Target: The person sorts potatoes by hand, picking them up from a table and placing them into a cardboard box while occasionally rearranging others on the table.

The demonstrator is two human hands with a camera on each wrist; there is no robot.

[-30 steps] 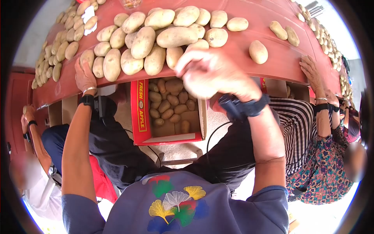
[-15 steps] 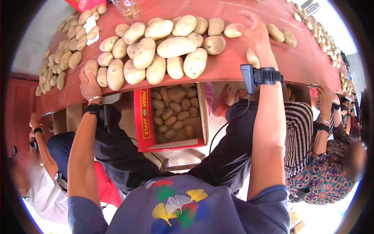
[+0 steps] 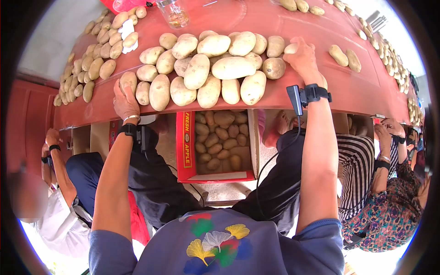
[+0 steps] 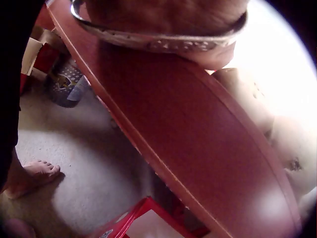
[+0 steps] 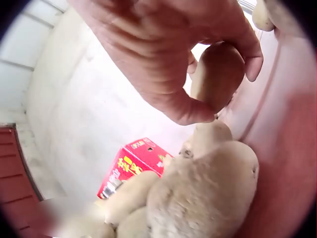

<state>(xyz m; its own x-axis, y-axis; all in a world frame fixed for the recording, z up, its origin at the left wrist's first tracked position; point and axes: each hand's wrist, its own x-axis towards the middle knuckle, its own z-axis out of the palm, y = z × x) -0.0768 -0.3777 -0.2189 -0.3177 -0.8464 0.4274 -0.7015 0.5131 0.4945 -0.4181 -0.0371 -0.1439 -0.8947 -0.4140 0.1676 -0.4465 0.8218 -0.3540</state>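
Note:
At the right end of the potato pile (image 3: 233, 68), the right hand (image 3: 302, 59) grips a potato (image 3: 291, 48) between thumb and fingers. The right wrist view shows the hand (image 5: 168, 54) curled round that potato (image 5: 218, 77), just above other potatoes (image 5: 203, 188). On the left, the left hand (image 3: 126, 101) rests at the table edge, its fingers against the leftmost potato (image 3: 129, 82) of the pile. In the left wrist view only the heel of the hand and a bracelet (image 4: 163, 41) show; its fingers are out of view.
Below the table edge stands a red carton (image 3: 187, 146) with smaller potatoes in it. A glass jar (image 3: 178, 18) is behind the pile. Two potatoes (image 3: 338, 55) lie to the right, more heaps at both sides (image 3: 107, 68). Other people sit at left and right.
The right hand has gone from above the near edge to the pile's right end and taken hold of a potato there. The left hand stays by the same potato while the head view has shifted.

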